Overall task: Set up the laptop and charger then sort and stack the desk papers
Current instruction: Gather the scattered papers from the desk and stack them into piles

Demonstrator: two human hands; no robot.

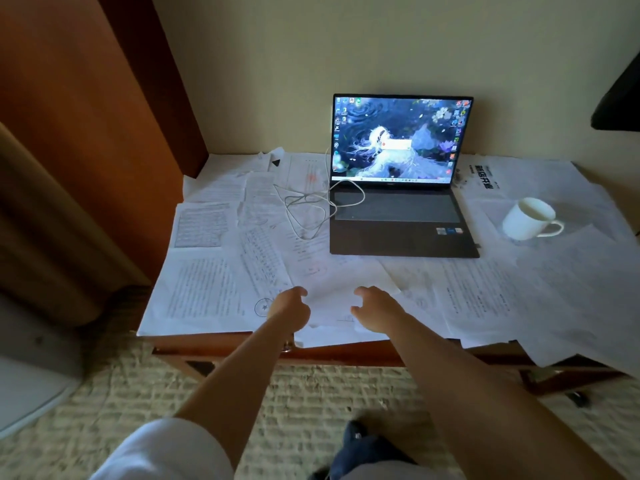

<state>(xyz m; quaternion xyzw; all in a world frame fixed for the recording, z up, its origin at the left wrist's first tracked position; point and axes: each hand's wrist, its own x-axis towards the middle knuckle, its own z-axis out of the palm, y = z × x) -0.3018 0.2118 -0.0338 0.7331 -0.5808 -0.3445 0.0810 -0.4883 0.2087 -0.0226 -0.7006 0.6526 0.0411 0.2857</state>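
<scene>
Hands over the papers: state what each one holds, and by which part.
Nothing is clearly held. Left hand and right hand hover with loosely curled fingers over the loose papers at the desk's front edge; contact cannot be told.

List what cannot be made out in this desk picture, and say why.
Head view only:
- Print on the papers: too small and blurred.
- White cable: its far end passes behind the laptop.
- Inside of the mug: too bright to tell.
- Dark object: cut off by the right edge.
</scene>
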